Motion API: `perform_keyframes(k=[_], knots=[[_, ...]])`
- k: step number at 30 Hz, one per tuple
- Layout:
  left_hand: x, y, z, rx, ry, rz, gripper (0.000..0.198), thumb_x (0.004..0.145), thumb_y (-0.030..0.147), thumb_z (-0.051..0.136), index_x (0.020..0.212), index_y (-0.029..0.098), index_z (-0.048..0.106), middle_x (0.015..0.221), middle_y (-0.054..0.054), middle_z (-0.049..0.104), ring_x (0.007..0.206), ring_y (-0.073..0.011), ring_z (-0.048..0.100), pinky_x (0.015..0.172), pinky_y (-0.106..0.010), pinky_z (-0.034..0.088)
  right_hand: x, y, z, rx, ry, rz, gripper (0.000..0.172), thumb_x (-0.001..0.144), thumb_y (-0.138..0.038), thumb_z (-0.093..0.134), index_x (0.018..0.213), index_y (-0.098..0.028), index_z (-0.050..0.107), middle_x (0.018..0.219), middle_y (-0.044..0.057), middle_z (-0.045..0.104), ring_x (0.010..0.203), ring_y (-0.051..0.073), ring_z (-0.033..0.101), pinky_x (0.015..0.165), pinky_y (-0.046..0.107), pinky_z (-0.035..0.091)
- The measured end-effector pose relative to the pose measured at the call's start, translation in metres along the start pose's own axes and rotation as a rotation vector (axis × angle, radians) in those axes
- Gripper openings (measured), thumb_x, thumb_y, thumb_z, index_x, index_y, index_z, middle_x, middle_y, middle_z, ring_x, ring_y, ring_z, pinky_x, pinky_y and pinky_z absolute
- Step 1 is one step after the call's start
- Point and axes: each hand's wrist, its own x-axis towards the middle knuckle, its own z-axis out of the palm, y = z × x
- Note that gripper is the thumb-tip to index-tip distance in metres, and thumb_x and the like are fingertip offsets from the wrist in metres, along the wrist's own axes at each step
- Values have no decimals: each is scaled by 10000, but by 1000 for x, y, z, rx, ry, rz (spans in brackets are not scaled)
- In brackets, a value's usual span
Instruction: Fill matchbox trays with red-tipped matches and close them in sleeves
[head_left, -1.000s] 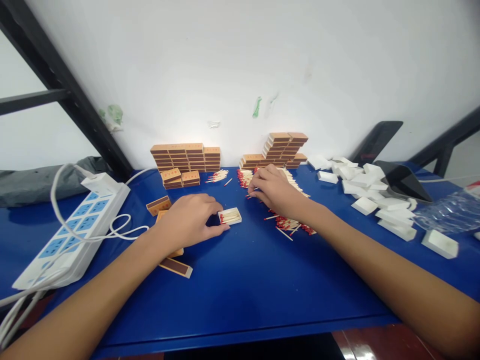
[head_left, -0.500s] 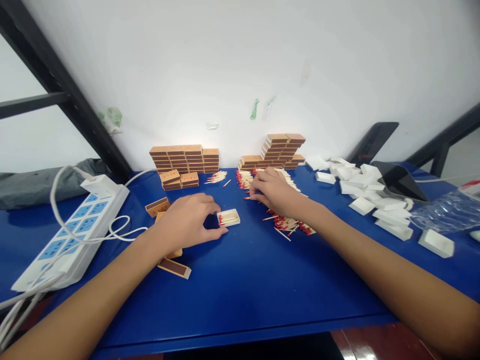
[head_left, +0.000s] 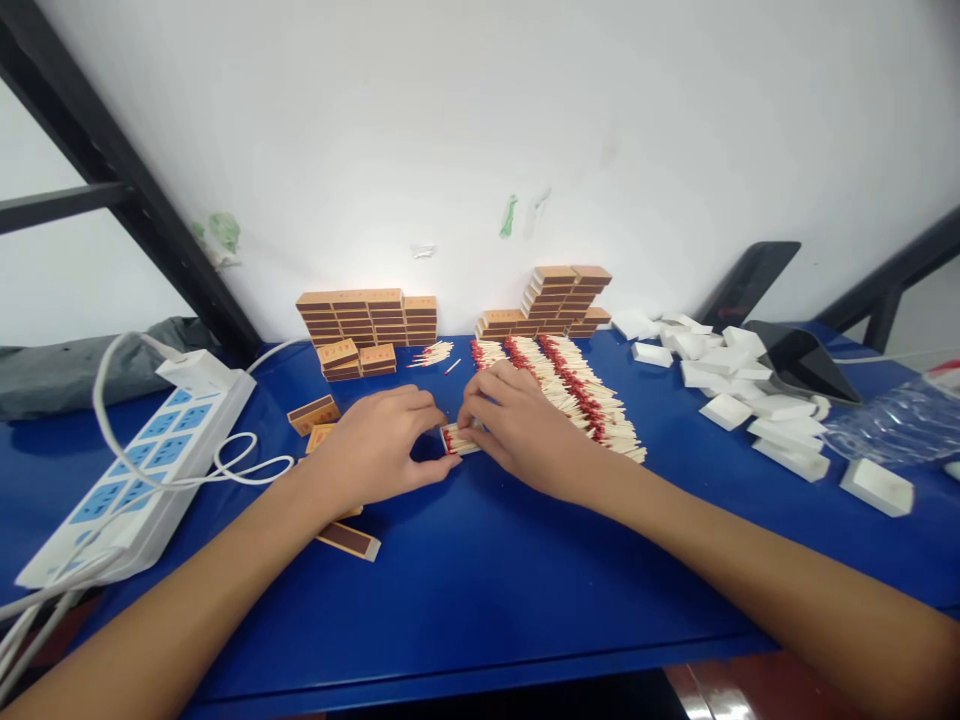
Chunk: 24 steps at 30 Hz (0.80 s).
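A small white matchbox tray (head_left: 444,438) lies on the blue table with red-tipped matches (head_left: 459,437) in it. My left hand (head_left: 382,435) holds the tray's left end, thumb at its near side and fingers at its far side. Over the tray's right part, my right hand (head_left: 517,420) has its fingertips pinched together on matches, partly hidden by the fingers. Just beyond and right of that hand, long rows of loose matches (head_left: 570,385) lie with their red heads to the left.
Stacked matchboxes (head_left: 367,318) line the wall, with a second stack (head_left: 566,300) to the right. Loose matchbox sleeves (head_left: 349,540) lie by my left forearm. White trays (head_left: 724,370) are heaped at right near a plastic bottle (head_left: 892,425). A power strip (head_left: 150,470) sits at left.
My right hand has moved left from the loose matches to the tray. The match rows behind it are now in view. My left hand stays at the tray, which has shifted slightly right.
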Motion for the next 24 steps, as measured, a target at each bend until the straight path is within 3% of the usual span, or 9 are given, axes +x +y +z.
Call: perform_keyframes(k=[3, 7, 10, 14, 24], knots=[[0, 0, -1, -6, 5, -3, 292, 983, 455, 696, 1044, 178, 767, 1026, -73, 763, 1003, -257, 711, 868, -394, 561, 0, 16, -5, 46, 56, 23, 177, 1077, -286, 588, 1020, -230, 746, 1073, 112, 683, 1061, 293, 533, 963, 464, 438], [-1, -3, 0, -4, 14, -17, 297, 977, 459, 709, 1086, 191, 774, 1051, -72, 769, 1005, -252, 715, 858, -381, 557, -3, 59, -14, -30, 147, 150, 179, 1052, -277, 598, 1002, -237, 765, 1028, 117, 691, 1026, 303, 513, 944, 477, 420], [-1, -4, 0, 3, 14, -19, 301, 976, 458, 712, 1086, 185, 778, 1046, -75, 766, 1003, -253, 714, 851, -379, 552, -6, 80, -12, -99, 101, 203, 167, 1023, -249, 622, 1017, -236, 789, 1067, 128, 703, 1047, 313, 513, 939, 479, 414], [-1, -4, 0, 1, 11, -11, 301, 981, 463, 706, 1072, 186, 780, 1015, -71, 759, 970, -249, 707, 829, -377, 542, -7, 86, -2, -156, 21, 192, 146, 990, -229, 668, 1026, -221, 809, 1088, 138, 685, 1058, 315, 509, 927, 470, 411], [-1, -4, -1, 6, -6, -15, 295, 980, 461, 704, 1057, 187, 781, 1018, -79, 761, 984, -256, 709, 839, -382, 546, 0, 87, 7, -204, -67, 126, 185, 1066, -254, 560, 992, -178, 711, 1093, 156, 654, 1023, 298, 474, 887, 421, 381]])
